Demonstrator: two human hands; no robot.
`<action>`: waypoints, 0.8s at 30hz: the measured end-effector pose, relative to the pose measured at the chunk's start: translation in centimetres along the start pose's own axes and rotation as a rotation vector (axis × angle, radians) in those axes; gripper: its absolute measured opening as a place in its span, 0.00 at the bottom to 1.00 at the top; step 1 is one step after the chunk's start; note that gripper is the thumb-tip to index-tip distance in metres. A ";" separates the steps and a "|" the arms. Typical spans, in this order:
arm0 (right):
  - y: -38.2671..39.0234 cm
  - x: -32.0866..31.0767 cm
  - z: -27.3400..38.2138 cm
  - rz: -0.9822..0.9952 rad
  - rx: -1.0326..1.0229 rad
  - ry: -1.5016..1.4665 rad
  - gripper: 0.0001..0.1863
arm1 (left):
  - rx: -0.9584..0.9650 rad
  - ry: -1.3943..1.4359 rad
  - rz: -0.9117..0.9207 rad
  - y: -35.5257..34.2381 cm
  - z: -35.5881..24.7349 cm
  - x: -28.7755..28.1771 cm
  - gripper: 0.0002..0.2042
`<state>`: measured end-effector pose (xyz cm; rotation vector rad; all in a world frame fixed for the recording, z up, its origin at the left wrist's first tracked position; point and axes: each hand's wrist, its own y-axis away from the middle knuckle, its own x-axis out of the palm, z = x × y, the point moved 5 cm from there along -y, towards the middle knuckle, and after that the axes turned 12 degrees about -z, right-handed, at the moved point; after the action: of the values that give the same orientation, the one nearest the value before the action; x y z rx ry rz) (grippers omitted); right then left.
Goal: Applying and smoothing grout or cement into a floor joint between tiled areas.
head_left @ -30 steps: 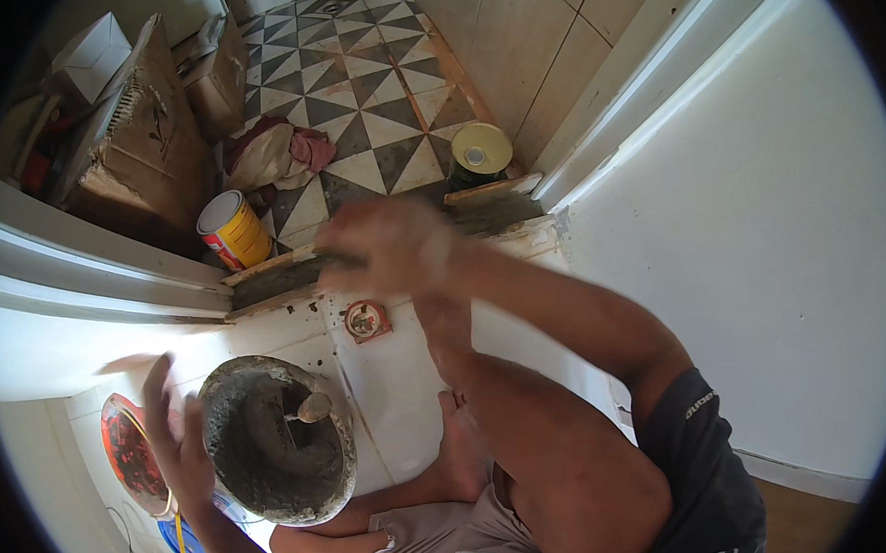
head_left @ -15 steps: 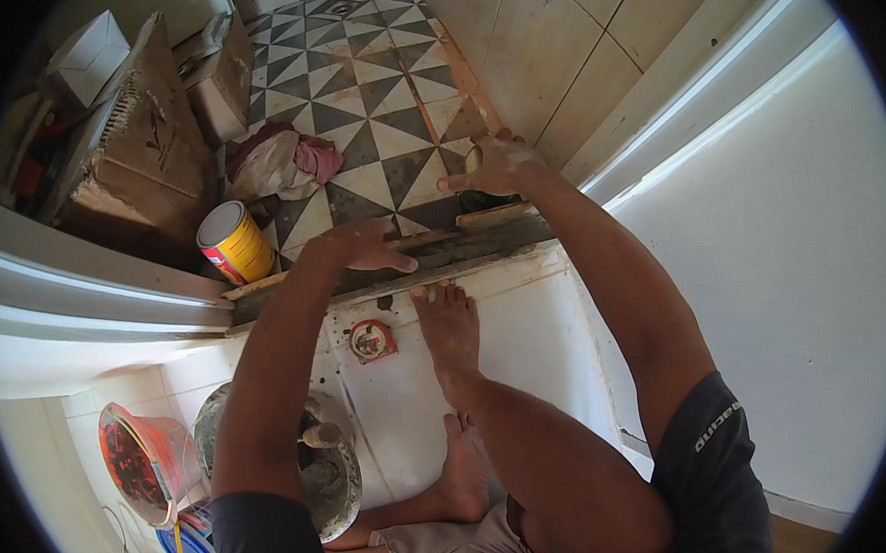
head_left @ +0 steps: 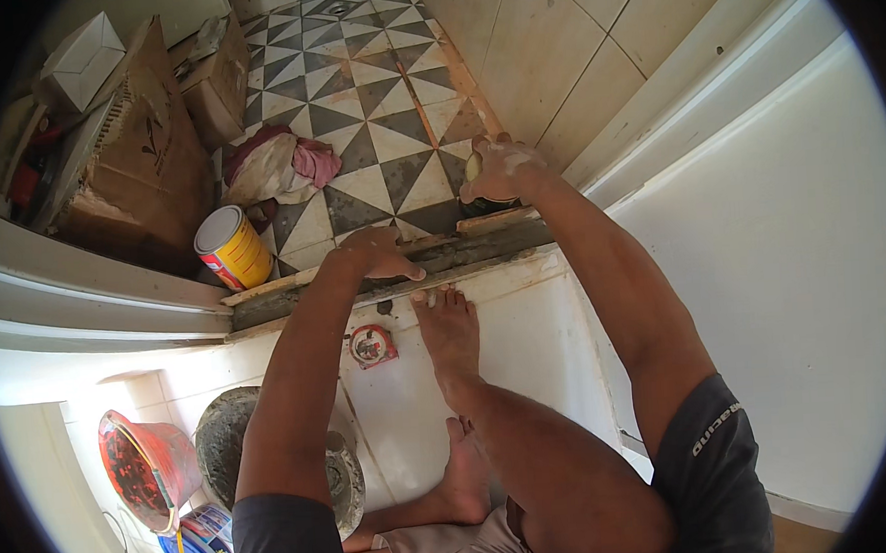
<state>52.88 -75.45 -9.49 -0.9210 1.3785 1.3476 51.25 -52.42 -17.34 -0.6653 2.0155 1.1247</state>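
Mortar strip (head_left: 483,245) beneath left hand (head_left: 372,253), thumb and fingers apart; right hand (head_left: 507,170) over can (head_left: 473,167), cannot tell if clamped.

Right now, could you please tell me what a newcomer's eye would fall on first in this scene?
Probably the dark-and-white patterned floor at the top middle, beyond the sill. Next, perhaps, the yellow-and-red can just past the sill's left part, and the red tape measure on the white tiles, left of the front foot. The left hand at the sill also stands out.
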 end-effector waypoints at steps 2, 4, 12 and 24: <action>0.1 0.0 0.0 0.005 0.020 -0.013 0.57 | 0.006 0.015 0.007 -0.1 -0.1 0.1 0.47; 0.2 -0.1 -0.1 0.000 0.029 -0.008 0.57 | 0.006 0.022 0.013 -0.1 0.0 0.3 0.46; -0.2 0.3 -0.6 -0.024 0.016 0.000 0.59 | 0.037 0.066 -0.092 0.4 0.4 0.3 0.42; -0.1 1.7 -0.4 -0.108 0.036 -0.023 0.58 | 0.092 0.011 -0.129 0.4 0.5 0.9 0.45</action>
<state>52.47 -75.71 -11.21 -0.9401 1.3130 1.2445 50.59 -51.90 -18.00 -0.7441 1.9903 0.9487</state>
